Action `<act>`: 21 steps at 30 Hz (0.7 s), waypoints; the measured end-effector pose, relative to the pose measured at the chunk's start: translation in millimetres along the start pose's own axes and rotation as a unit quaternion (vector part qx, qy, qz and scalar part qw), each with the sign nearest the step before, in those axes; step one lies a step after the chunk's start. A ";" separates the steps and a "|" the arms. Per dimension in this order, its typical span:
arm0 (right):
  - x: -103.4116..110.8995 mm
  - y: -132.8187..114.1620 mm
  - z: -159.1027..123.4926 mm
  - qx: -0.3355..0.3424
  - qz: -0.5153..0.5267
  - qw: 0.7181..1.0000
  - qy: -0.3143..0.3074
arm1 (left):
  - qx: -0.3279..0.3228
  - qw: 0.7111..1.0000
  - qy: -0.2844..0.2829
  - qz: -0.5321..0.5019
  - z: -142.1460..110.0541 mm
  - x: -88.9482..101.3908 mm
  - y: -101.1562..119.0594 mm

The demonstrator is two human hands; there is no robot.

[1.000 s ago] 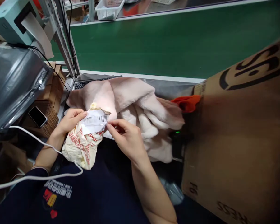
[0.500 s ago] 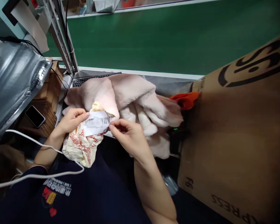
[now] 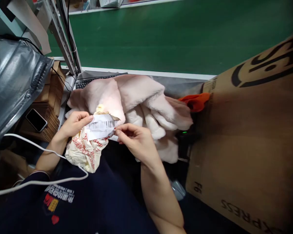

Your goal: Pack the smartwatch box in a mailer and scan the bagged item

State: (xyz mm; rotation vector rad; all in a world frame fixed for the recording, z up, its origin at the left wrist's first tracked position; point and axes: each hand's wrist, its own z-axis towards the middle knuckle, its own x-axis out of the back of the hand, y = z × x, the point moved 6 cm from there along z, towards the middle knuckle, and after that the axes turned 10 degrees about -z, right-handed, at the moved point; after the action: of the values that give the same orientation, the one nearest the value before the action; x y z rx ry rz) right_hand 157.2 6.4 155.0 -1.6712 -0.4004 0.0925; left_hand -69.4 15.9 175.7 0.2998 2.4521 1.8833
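The left hand point(image 3: 75, 123) pinches the white label point(image 3: 99, 127) at ten o'clock, the right hand point(image 3: 139, 139) near four. It's over the crumpled bag's point(image 3: 81, 151) twelve o'clock part. The step looks like holding it flat; next needs a soft, steady pinch.

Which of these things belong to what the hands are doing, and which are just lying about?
In use:
- white barcode label, left hand and right hand at opposite edges
- crumpled cream bag beneath it

Probably just lying about:
- phone
- keyboard
- orange cloth
- large carton
- pink fluffy cloth, though its role is unclear
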 end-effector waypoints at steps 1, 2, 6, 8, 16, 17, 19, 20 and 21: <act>-0.1 -0.2 -0.5 0.000 -0.002 1.000 -0.001 | 0.000 1.000 -0.002 0.001 -0.1 -0.1 0.2; -0.3 -0.6 -0.9 0.002 -0.005 1.000 0.000 | 0.000 1.000 -0.003 0.003 -0.2 -0.1 0.3; -1.7 -2.7 -1.0 0.013 -0.032 0.999 0.019 | 0.003 1.000 -0.005 0.007 -0.8 -0.4 -0.1; -3.1 -2.5 -0.4 0.015 -0.035 0.999 0.025 | 0.001 1.000 -0.003 0.012 -1.2 -0.6 0.8; -5.6 0.4 -1.9 0.006 -0.010 1.000 0.028 | 0.002 1.000 -0.001 0.013 -1.4 0.1 -0.5; -5.7 0.0 -2.1 0.004 -0.004 1.000 0.025 | 0.002 1.000 -0.002 0.010 -1.0 0.5 -1.7; -6.0 -0.2 -1.6 -0.004 0.012 1.000 0.015 | 0.007 1.000 -0.003 -0.002 0.0 1.4 -4.7; -6.4 0.1 -0.8 -0.010 0.020 1.000 0.007 | 0.011 1.000 -0.005 -0.011 0.7 1.6 -6.4; -6.6 0.9 0.4 -0.017 0.028 0.999 -0.002 | 0.016 1.000 -0.006 -0.019 1.4 1.8 -8.2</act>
State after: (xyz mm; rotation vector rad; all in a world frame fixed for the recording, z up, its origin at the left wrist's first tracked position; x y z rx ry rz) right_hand 151.0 4.6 152.9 -1.7155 -0.3602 0.1310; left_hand -72.1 15.5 167.6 0.2628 2.4631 1.8236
